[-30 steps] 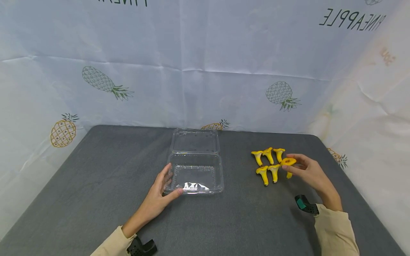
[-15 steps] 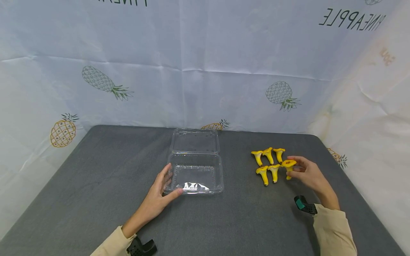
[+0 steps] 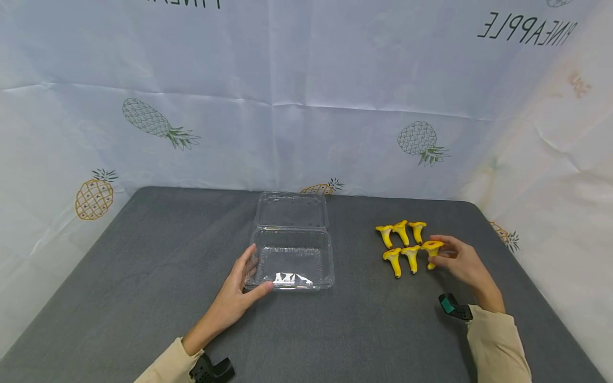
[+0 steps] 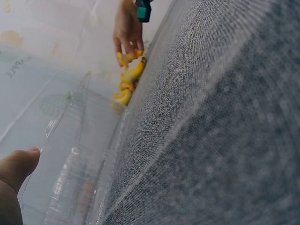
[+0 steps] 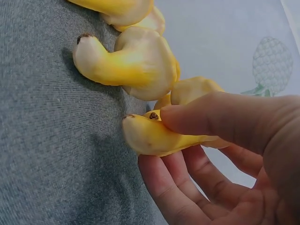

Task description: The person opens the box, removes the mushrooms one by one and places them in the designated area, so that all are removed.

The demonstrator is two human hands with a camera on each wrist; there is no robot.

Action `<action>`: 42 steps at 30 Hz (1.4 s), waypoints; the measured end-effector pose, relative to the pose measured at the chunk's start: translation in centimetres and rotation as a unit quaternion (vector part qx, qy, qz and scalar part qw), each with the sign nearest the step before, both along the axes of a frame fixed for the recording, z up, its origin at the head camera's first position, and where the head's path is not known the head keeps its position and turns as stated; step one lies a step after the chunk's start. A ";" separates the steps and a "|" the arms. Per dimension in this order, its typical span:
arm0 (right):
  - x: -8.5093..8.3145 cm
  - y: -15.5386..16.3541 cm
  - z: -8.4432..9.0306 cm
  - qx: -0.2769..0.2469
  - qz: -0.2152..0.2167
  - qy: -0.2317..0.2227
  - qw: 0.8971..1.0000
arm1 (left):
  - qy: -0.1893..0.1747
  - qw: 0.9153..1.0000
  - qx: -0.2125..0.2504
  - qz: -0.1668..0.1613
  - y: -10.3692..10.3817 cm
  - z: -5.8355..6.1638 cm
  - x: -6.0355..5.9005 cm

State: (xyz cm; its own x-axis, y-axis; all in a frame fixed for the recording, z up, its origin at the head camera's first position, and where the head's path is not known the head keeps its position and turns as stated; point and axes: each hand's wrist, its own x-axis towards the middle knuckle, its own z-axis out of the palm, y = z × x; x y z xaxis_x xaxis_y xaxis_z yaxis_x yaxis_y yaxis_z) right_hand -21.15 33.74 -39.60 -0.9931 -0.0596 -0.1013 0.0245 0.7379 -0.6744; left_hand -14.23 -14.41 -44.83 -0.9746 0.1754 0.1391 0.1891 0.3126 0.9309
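Observation:
My right hand [image 3: 462,260] pinches a yellow chanterelle mushroom [image 3: 432,250] between thumb and fingers, at the right end of the front row. In the right wrist view the thumb presses on the stem of this chanterelle [image 5: 157,138] and the fingertips are under it. Beside it lies another chanterelle [image 3: 410,258], cap toward the back. My left hand [image 3: 234,290] holds the near left corner of a clear plastic clamshell container [image 3: 292,260], thumb at the front rim and fingers along the left wall. In the left wrist view the thumb [image 4: 21,166] overlaps the clear wall.
Three more chanterelles [image 3: 400,232] form a back row, and one [image 3: 392,260] lies at the front left. The container's lid [image 3: 292,210] is folded open toward the back. A pineapple-print curtain [image 3: 287,143] hangs behind the grey table [image 3: 345,330].
The chanterelle in my right hand has turned from cap-up to stem toward me, in line with the front row. The right hand has shifted slightly down and left; the left has stayed still.

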 end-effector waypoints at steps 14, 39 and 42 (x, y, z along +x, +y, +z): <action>-0.3 -0.1 -0.8 0.005 -0.015 -0.006 1.000 | -0.004 1.000 0.000 0.002 0.0 0.0 0.0; -0.6 -0.6 -0.8 0.031 -0.020 -0.036 0.999 | -0.004 1.000 0.003 -0.003 0.0 0.1 0.1; -0.6 -0.7 -0.8 0.031 -0.016 -0.039 0.999 | -0.004 1.000 0.004 -0.003 0.0 0.1 0.1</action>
State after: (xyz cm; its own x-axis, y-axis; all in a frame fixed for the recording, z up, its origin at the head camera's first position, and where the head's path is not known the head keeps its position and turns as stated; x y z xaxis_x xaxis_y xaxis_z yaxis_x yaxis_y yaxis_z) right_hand -21.79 33.05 -40.37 -0.9834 -0.0188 -0.1806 0.0995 0.7761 -0.6227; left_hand -14.16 -14.42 -44.70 -0.9747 0.1800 0.1328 0.1836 0.3048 0.9346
